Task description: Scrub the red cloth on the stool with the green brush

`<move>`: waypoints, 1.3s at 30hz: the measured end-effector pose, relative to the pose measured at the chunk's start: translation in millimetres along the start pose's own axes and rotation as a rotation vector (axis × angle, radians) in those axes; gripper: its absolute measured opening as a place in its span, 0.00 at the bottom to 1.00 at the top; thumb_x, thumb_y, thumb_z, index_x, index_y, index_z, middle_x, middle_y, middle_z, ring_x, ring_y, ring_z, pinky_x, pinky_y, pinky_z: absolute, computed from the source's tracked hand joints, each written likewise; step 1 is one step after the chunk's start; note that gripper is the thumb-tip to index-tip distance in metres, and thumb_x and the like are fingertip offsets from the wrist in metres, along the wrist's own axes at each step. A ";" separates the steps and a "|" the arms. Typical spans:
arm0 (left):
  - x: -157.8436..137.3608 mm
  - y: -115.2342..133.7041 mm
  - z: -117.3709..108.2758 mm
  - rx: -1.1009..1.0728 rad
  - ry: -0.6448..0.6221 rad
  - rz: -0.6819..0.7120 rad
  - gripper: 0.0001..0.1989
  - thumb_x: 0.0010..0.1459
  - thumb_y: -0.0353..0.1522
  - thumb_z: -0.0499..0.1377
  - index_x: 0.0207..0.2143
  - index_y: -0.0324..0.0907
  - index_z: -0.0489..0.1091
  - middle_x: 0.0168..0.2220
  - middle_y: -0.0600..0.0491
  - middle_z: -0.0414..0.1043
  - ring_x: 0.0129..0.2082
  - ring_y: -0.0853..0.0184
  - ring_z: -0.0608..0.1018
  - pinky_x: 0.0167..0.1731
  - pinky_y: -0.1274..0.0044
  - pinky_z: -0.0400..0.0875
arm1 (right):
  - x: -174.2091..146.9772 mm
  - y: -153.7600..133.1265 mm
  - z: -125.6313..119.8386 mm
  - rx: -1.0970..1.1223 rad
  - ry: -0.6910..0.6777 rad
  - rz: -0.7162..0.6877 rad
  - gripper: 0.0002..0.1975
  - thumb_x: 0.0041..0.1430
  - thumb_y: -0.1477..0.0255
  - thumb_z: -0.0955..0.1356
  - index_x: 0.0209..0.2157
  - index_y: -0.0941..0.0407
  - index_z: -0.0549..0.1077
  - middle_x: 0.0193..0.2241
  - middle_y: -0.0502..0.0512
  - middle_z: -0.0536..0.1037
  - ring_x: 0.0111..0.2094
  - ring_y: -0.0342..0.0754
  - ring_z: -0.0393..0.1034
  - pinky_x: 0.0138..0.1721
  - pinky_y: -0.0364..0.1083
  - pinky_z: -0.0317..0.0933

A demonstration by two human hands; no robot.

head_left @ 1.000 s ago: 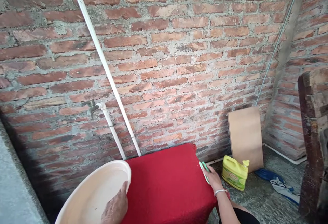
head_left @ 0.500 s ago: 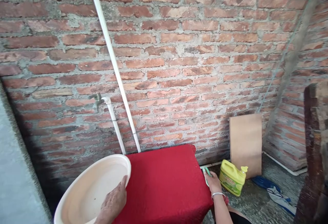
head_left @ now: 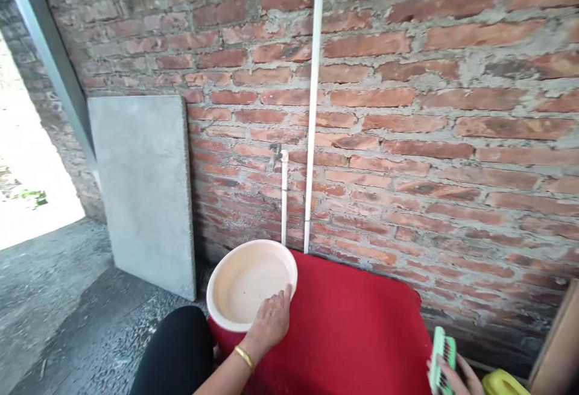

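Note:
My left hand (head_left: 270,321), with a gold bangle at the wrist, grips the near right rim of a cream plastic basin (head_left: 242,283). The basin tilts slightly at the left end of a table covered with red cloth (head_left: 357,316). A few small dark specks show inside it. At the lower right edge, my right hand (head_left: 459,378) is closed around a light green brush (head_left: 438,356) with dark bristles, held upright beside the cloth's right edge. Part of that hand is cut off by the frame.
A tap (head_left: 275,155) on a white pipe stands against the brick wall (head_left: 384,117), beside a taller pipe (head_left: 313,111). A grey slab (head_left: 145,196) leans at left. A yellow jug (head_left: 502,383) and a brown board (head_left: 558,341) are at lower right. My knee (head_left: 176,350) is near the basin.
The view has swung left, bringing in the slab and floor. The basin now sits farther from me, my left hand still on its rim. My right hand has raised the brush upright.

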State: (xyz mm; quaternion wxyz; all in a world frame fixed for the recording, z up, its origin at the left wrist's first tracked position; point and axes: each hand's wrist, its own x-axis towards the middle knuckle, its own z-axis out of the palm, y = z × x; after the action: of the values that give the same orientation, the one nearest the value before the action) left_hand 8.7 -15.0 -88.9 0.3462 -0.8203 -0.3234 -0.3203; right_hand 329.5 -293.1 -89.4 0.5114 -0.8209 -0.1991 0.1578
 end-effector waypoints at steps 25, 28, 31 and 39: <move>-6.6 14.1 -21.0 -0.163 -0.146 0.018 0.30 0.52 0.30 0.61 0.60 0.39 0.71 0.58 0.40 0.71 0.50 0.57 0.76 0.49 0.66 0.76 | -45.0 -113.0 178.6 -0.863 -0.044 -0.375 0.26 0.62 0.66 0.61 0.61 0.52 0.66 0.46 0.63 0.77 0.45 0.58 0.73 0.48 0.53 0.65; -7.5 13.4 -19.2 -0.174 -0.104 0.008 0.30 0.52 0.30 0.61 0.59 0.39 0.72 0.57 0.39 0.72 0.50 0.57 0.76 0.49 0.66 0.75 | -71.1 -127.5 225.9 -0.782 -0.193 -0.479 0.27 0.59 0.71 0.62 0.61 0.49 0.67 0.49 0.59 0.77 0.50 0.57 0.72 0.52 0.52 0.63; -7.0 13.8 -17.7 -0.201 -0.130 -0.016 0.31 0.53 0.29 0.61 0.61 0.39 0.70 0.54 0.39 0.73 0.49 0.57 0.77 0.50 0.66 0.75 | -78.4 -137.6 244.3 -0.830 -0.235 -0.485 0.28 0.59 0.72 0.63 0.61 0.48 0.67 0.49 0.59 0.77 0.51 0.58 0.71 0.53 0.54 0.62; -10.0 11.9 -14.1 -0.270 -0.199 -0.008 0.35 0.54 0.25 0.59 0.66 0.40 0.64 0.48 0.42 0.76 0.46 0.59 0.78 0.48 0.67 0.75 | -1.0 -86.3 86.2 -1.020 0.089 -0.204 0.27 0.63 0.64 0.62 0.62 0.55 0.66 0.45 0.66 0.78 0.46 0.59 0.74 0.50 0.54 0.63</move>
State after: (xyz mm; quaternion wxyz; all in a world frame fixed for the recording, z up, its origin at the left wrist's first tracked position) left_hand 7.5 -35.6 -92.9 0.1977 -0.8858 -0.3136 -0.2793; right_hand 274.5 -192.4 -48.3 0.0670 -0.9480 -0.3080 -0.0449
